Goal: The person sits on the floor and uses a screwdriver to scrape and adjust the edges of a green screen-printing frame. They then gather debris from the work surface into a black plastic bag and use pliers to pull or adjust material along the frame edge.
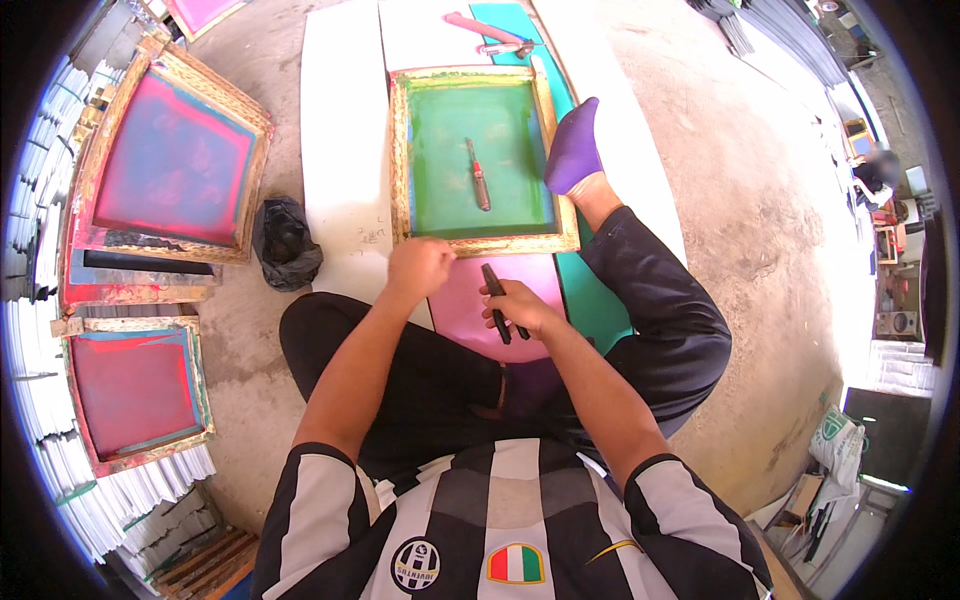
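Note:
A wooden screen frame point(483, 244) with green mesh lies flat in front of me. On its mesh rests a screwdriver point(480, 180) with a dark and red handle. My left hand point(420, 268) is closed at the frame's near left corner; what its fingers hold, if anything, is hidden. Just off the near edge, my right hand point(520, 308) grips a black-handled tool that looks like pliers point(497, 300). Below both hands a pink sheet point(480, 325) shows. My foot in a purple sock point(575, 150) is against the frame's right side.
White boards point(345, 120) and a teal strip point(590, 290) lie under the frame. Beyond it are a pink strip point(482, 27) and a small tool point(502, 47). At left are a black plastic bag point(287, 243), a blue-mesh frame point(175, 160) and a red-mesh frame point(135, 385).

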Available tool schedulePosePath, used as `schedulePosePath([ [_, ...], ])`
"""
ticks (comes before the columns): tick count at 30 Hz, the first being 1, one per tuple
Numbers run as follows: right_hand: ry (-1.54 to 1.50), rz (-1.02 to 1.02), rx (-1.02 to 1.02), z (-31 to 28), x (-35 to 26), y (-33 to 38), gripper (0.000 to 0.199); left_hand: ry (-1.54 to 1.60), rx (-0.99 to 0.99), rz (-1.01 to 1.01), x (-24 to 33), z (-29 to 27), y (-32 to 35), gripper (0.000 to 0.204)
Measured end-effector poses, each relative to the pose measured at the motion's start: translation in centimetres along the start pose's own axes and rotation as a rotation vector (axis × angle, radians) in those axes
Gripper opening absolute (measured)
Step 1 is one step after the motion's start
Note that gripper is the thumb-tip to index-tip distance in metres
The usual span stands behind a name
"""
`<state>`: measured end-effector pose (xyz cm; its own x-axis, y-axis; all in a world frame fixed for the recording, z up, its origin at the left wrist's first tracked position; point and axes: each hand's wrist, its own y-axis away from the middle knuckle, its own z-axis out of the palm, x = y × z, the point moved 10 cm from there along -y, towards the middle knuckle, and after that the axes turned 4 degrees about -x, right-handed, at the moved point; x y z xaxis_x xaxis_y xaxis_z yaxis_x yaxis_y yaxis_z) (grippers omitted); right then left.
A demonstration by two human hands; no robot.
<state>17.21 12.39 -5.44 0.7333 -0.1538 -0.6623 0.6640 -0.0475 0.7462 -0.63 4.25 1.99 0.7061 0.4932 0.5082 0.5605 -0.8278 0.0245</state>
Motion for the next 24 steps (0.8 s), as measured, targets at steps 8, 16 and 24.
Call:
schedulePosePath([
  [8, 0.129, 0.014, 0.469, -9.8, 3.1, 0.5, 0.035, -0.048, 0.122, -0.708, -13.4, -4.6, 2.0, 0.018],
  [16, 0.233, 0.042, 0.532, -11.6, 2.9, 0.2, 0.026, -0.058, 0.041, -0.879, -14.5, -4.7, 2.7, 0.027],
  [24, 0.346, 0.072, 0.557, -12.2, 2.9, -0.9, 0.022, -0.043, 0.024, -0.871, -14.1, -4.8, 2.5, 0.037],
])
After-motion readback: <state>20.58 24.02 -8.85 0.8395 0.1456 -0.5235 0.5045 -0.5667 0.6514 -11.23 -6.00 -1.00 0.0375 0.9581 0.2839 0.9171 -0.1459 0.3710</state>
